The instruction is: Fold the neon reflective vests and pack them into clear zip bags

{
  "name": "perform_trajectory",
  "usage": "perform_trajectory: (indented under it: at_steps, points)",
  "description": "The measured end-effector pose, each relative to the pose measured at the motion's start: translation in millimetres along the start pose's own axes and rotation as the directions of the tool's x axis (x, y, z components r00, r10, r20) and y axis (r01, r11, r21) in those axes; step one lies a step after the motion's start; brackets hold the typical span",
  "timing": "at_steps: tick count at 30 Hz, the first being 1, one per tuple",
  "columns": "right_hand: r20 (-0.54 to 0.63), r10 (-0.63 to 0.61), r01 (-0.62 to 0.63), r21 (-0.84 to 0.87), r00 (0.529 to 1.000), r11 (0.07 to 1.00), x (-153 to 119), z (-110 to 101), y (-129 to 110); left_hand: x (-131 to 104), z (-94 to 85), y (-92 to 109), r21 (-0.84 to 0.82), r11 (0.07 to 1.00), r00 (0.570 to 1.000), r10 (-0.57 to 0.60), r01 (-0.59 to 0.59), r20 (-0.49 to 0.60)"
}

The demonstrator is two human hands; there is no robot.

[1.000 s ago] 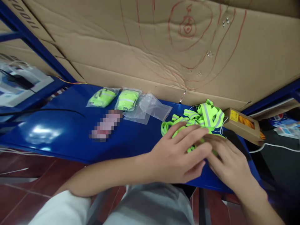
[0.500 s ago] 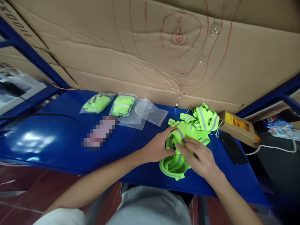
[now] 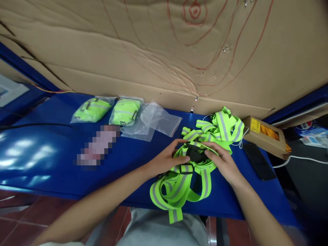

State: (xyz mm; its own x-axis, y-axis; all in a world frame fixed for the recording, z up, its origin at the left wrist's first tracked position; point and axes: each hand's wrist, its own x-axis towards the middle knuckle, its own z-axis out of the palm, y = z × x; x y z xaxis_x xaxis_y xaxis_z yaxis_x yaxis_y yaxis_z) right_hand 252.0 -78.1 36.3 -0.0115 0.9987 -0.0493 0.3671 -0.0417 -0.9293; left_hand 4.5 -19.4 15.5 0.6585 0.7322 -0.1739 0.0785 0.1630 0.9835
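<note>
Both hands grip a neon-yellow reflective strap [image 3: 176, 191] with a grey stripe, bunched in loops over the front of the table. My left hand [image 3: 165, 159] has its thumb on the near side and its fingers behind the strap. From the right, my right hand [image 3: 224, 162] pinches the same strap with thumb and forefinger. Between the hands shows a black piece [image 3: 196, 155], its kind unclear. Below it sits a black slider buckle [image 3: 186, 169]. One strap end hangs past the table's front edge. Just behind lies a heap of similar reflective straps [image 3: 222, 126].
Two clear bags of neon straps [image 3: 93, 109] lie at the back left, beside flat clear zip bags [image 3: 161, 119]. On the right are a black phone [image 3: 258, 160], a cardboard box [image 3: 266, 136] and a white cable [image 3: 294, 159]. A cardboard wall [image 3: 153, 61] closes the blue table's back.
The strap has been turned and spread, bringing the black piece and buckle into view. Its loops have moved left and toward me. My hands are farther apart. The camera view has shifted.
</note>
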Motion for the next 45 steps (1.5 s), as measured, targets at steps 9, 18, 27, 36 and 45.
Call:
perform_trajectory:
  at_steps: [9,18,27,36,45]
  points:
    - [-0.076,-0.036,0.034,-0.031,0.996,0.999,-7.8,20.3,-7.5,-11.3,4.1,8.3,0.795,0.178,0.663,0.670,-0.580,0.334]
    - [-0.079,-0.066,0.061,-0.060,0.995,0.996,-12.5,23.8,-1.8,-7.3,4.3,4.4,0.855,0.094,0.715,0.600,-0.509,0.360]
    - [-0.080,-0.511,0.337,-0.663,0.856,0.668,-21.5,34.3,-6.5,-7.8,1.7,2.8,0.914,-0.020,0.740,0.580,-0.404,0.340]
    - [0.250,-0.533,0.487,-0.794,0.808,0.365,-26.8,45.6,-15.6,-13.6,-8.2,15.7,0.880,0.110,0.761,0.558,-0.462,0.330]
    - [0.190,-0.573,0.481,-0.772,0.798,0.414,-30.5,35.7,-9.8,-24.1,11.6,36.2,0.843,0.279,0.815,0.510,-0.459,0.275]
